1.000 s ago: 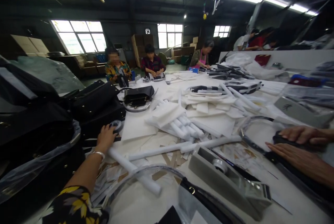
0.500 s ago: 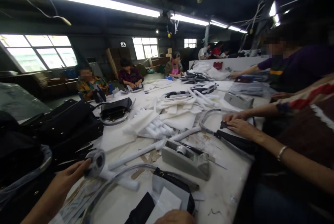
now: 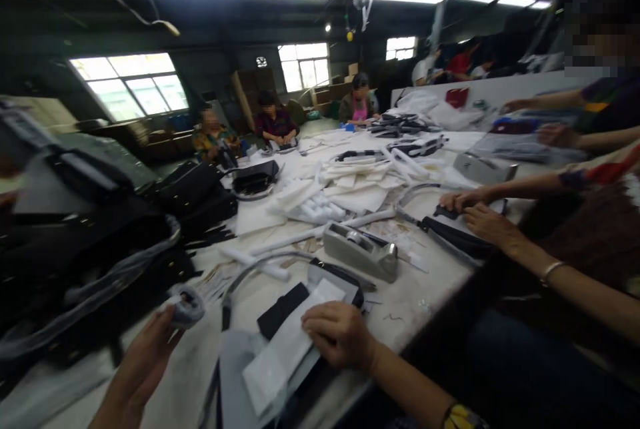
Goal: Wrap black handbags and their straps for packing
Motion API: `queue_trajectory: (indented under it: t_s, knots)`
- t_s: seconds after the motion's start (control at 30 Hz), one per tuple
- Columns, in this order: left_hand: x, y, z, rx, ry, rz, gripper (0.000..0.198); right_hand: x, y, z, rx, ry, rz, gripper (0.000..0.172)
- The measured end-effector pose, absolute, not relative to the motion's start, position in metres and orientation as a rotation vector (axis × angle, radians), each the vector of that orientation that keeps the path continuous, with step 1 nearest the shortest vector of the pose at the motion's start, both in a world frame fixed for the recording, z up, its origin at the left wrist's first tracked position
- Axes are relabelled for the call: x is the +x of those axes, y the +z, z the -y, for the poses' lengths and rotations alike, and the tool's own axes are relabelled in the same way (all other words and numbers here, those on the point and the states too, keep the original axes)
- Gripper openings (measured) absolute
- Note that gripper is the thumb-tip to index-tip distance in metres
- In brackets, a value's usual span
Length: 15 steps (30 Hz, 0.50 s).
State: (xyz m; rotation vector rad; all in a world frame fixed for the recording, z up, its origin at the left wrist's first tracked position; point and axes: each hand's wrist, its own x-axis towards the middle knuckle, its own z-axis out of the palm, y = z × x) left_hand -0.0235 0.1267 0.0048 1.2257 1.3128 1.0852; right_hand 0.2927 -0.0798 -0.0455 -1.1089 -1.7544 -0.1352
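Pinched in the fingertips of my left hand [image 3: 145, 349] is a small round coil wrapped in clear plastic [image 3: 189, 309], held above the table's left part; its exact kind is hard to make out. With bent fingers, my right hand [image 3: 343, 332] grips the edge of a white packing sheet [image 3: 283, 356]. This sheet lies over a black handbag [image 3: 353, 286] resting on the table, with a loose black piece [image 3: 283, 309] beside the sheet. The bag's plastic-wrapped handle [image 3: 245, 276] arches out to the left.
A grey tape dispenser [image 3: 360, 256] stands just behind the bag. White foam tubes [image 3: 320, 206] and sheets [image 3: 357, 179] heap mid-table. Black bags [image 3: 120, 236] pile up at left. At right, a co-worker's hands [image 3: 480, 216] work on another black bag [image 3: 457, 239].
The view has turned left and tilted down. My right hand has come further into view, over the white sheet on the bag. The coil stays in my left hand, now lower over the table.
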Motion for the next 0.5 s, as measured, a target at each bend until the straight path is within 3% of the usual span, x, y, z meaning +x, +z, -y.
queue_trajectory:
  t_s: [0.23, 0.5]
  knots:
    - [-0.04, -0.004, -0.108, 1.308, 1.002, -1.408, 0.058, 0.297, -0.042, 0.084, -1.122, -0.084, 1.784, 0.022]
    - [-0.009, -0.017, -0.131, 1.544, 0.867, -1.545, 0.068, 0.298, -0.04, 0.087, -1.111, -0.1, 1.777, 0.023]
